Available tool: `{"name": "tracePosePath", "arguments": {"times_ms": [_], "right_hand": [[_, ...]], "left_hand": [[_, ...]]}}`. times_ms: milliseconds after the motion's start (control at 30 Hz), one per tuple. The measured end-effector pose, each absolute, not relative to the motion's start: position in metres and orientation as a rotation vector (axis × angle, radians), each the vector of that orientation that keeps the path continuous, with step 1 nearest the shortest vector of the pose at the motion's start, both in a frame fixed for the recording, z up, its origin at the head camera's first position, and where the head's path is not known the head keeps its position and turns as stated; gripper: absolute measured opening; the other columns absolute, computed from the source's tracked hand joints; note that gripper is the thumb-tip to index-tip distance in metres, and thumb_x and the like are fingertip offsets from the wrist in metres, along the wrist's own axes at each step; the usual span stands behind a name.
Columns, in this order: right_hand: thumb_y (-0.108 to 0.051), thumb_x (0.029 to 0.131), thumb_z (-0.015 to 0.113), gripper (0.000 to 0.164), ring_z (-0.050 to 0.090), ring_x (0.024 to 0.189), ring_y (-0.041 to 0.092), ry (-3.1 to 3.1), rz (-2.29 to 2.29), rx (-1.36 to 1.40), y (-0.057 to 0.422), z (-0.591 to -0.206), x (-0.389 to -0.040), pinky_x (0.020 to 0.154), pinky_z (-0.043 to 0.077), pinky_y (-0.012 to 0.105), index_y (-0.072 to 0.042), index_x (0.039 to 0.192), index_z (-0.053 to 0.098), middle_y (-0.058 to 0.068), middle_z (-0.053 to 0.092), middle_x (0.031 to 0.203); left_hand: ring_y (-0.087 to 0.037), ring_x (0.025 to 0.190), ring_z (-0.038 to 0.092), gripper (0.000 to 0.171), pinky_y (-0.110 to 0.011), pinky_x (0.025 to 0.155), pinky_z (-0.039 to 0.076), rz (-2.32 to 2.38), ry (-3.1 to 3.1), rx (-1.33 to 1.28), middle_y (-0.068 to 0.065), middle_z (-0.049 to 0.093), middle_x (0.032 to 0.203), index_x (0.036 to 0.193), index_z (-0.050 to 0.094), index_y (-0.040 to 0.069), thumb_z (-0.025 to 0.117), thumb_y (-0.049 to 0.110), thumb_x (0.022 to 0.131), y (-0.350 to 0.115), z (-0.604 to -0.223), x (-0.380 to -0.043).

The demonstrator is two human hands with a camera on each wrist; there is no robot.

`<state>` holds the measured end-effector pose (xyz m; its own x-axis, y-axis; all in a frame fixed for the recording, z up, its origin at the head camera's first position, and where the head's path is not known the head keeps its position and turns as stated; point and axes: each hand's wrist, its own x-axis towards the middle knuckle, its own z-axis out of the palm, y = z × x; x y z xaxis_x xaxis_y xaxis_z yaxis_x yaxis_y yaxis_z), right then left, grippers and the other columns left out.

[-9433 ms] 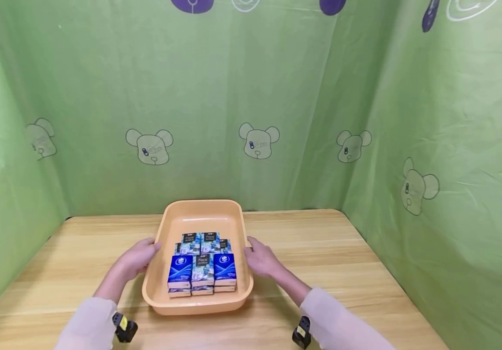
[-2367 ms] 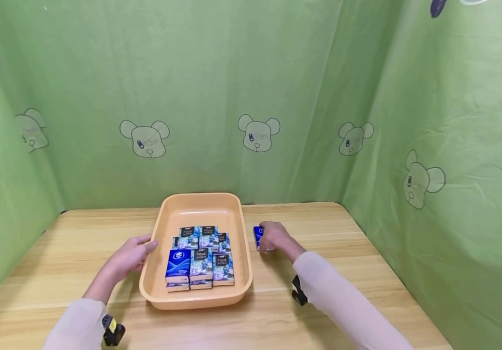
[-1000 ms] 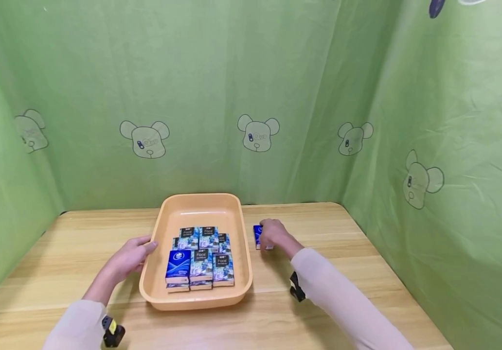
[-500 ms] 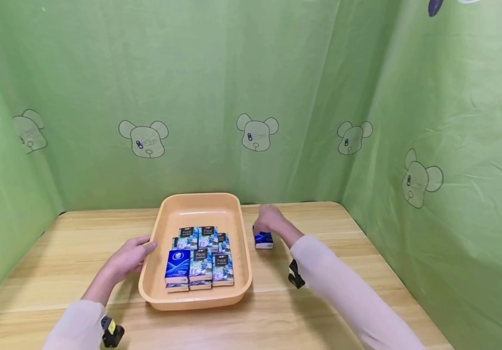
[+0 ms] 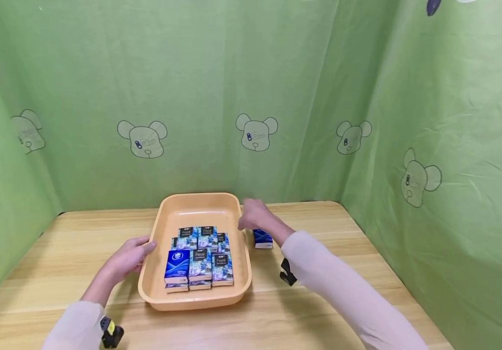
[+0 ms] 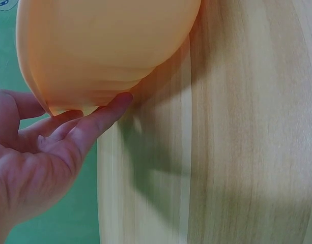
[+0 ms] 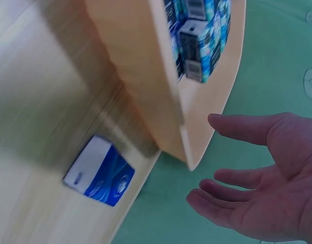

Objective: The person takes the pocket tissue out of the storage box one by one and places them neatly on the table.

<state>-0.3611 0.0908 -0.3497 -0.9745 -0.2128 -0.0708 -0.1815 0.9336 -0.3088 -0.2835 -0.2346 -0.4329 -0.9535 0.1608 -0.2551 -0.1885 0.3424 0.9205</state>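
Note:
An orange plastic tray [image 5: 195, 305] stands on the table with packs of pocket tissues inside. Its left rim is between the thumb and fingers of my left hand [image 5: 128, 258]; in the left wrist view the fingertips [image 6: 124, 99] lie against the outer wall. Over the right rim hovers my right hand [image 5: 256, 216], holding nothing. In the right wrist view its thumb and fingers are spread apart. A blue tissue pack [image 5: 263, 239] lies on the table just right of the tray. Among the flowered packs [image 5: 201, 265] in the tray is one blue pack [image 5: 177, 266] at the front left.
Several packs are stacked in the tray's front and middle part, while bare tray bottom [image 5: 198, 219] shows at the back. Green curtains [image 5: 198, 97] enclose the wooden table [image 5: 321, 228] behind and at both sides.
First both hands held the tray. Then the front-right blue pack went to the table, uncovering a flowered one. Now my right hand has let go of it and moved left over the rim.

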Motion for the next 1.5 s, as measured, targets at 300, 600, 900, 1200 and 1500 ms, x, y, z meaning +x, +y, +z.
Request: {"name": "tracePosePath", "arguments": {"times_ms": [300, 600, 900, 1200, 1500], "right_hand": [[-0.013, 0.081, 0.081, 0.077, 0.063, 0.112, 0.031, 2.968, -0.478, -0.416, 0.069, -0.344, -0.350, 0.084, 0.057, 0.036, 0.004, 0.147, 0.045, 0.020, 0.060, 0.141], [-0.012, 0.080, 0.082, 0.076, 0.061, 0.119, 0.033, 2.968, -0.526, -0.438, 0.049, -0.348, -0.345, 0.092, 0.059, 0.037, 0.003, 0.146, 0.046, 0.020, 0.057, 0.142], [-0.001, 0.078, 0.078, 0.076, 0.061, 0.101, 0.026, 2.905, -0.561, -0.432, 0.037, -0.359, -0.339, 0.063, 0.054, 0.026, 0.000, 0.148, 0.046, 0.020, 0.056, 0.143], [-0.008, 0.071, 0.090, 0.095, 0.054, 0.129, 0.028, 2.852, -0.427, -0.425, 0.030, -0.371, -0.335, 0.092, 0.058, 0.032, -0.009, 0.153, 0.042, 0.015, 0.049, 0.152], [-0.004, 0.072, 0.087, 0.096, 0.050, 0.135, 0.028, 2.824, -0.448, -0.446, 0.027, -0.378, -0.335, 0.088, 0.057, 0.031, -0.018, 0.155, 0.041, 0.012, 0.047, 0.153]], "left_hand": [[-0.039, 0.119, 0.065, 0.062, -0.044, 0.090, 0.062, 1.653, 2.310, -0.012, -0.038, 0.047, 0.144, 0.157, 0.019, -0.010, 0.039, 0.024, 0.110, -0.234, -0.433, -0.283], [-0.041, 0.119, 0.064, 0.061, -0.045, 0.090, 0.062, 1.656, 2.317, -0.020, -0.038, 0.048, 0.144, 0.157, 0.019, -0.010, 0.039, 0.023, 0.110, -0.235, -0.433, -0.282], [-0.044, 0.122, 0.062, 0.061, -0.046, 0.091, 0.062, 1.645, 2.314, -0.013, -0.038, 0.046, 0.145, 0.157, 0.018, -0.010, 0.038, 0.024, 0.110, -0.235, -0.435, -0.284], [-0.044, 0.122, 0.062, 0.062, -0.045, 0.091, 0.062, 1.638, 2.322, -0.013, -0.038, 0.046, 0.145, 0.157, 0.018, -0.010, 0.038, 0.025, 0.110, -0.235, -0.434, -0.284], [-0.045, 0.123, 0.061, 0.062, -0.046, 0.091, 0.062, 1.630, 2.333, -0.015, -0.038, 0.045, 0.146, 0.157, 0.018, -0.009, 0.039, 0.026, 0.110, -0.235, -0.433, -0.282]]}}
